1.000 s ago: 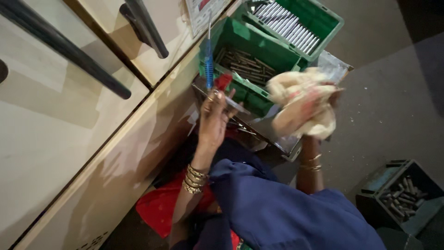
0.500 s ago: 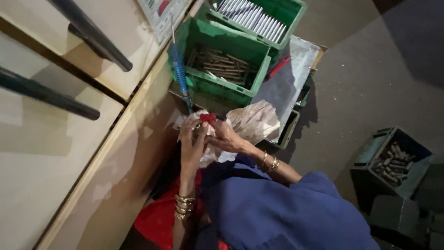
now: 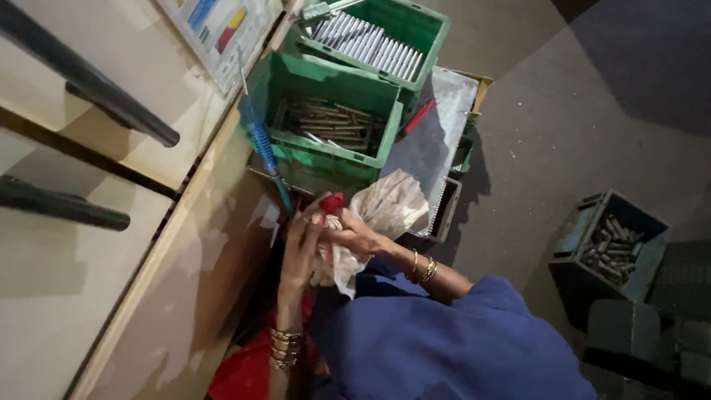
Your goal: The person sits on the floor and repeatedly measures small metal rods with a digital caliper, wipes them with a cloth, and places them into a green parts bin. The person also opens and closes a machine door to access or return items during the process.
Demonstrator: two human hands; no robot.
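Left hand [image 3: 302,248]: fingers closed against a small red piece [image 3: 331,201]. Right hand [image 3: 354,235]: clenched on pale crumpled cloth [image 3: 385,215]. Beyond: green crate [image 3: 326,159] of dark rods; farther green crate [image 3: 426,30] of silvery rods.

Warm, dim light falls from about ten o'clock. The wall panel [image 3: 81,244] is bright, nearly washed out. Deep shadow fills the floor [image 3: 592,96] toward one and four o'clock. Soft focus throughout; the edges bend slightly.
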